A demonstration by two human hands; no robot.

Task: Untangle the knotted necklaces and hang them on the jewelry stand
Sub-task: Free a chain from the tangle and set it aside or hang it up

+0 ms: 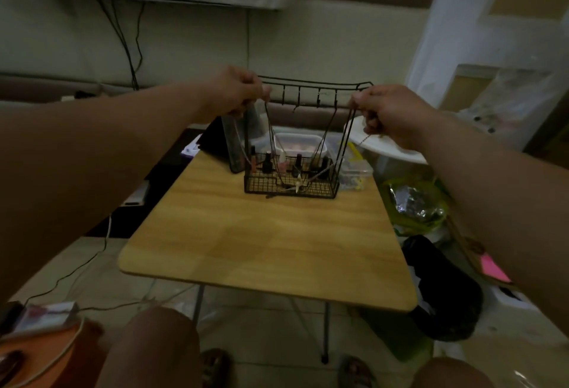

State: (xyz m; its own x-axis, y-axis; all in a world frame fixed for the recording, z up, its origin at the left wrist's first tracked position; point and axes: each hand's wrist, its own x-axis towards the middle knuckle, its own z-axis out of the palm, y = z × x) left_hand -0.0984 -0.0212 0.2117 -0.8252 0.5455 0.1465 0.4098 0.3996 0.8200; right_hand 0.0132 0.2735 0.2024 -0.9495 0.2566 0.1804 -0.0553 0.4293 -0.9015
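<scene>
Left hand (238,92) is pinching one end of the necklace (297,186). The cord sags so the pendant dangles by the basket of the stand (311,83) on the counter (261,233). Right hand (386,113) is gripping the other end.

Two hands, the left hand (238,92) and the right hand (385,112), are raised over one worktop (261,249). One stand (314,83) sits on it, with four hooks (283,93) plain along its top rail. About five small bottles (267,163) stand in its basket, though the dim light blurs the count. The necklaces (269,127) pinched in the hands show at least two strands a side; how many there are cannot be told. One pale pendant (298,186) hangs low, one white tub (295,141) is behind the stand, and two feet (215,367) show below.
</scene>
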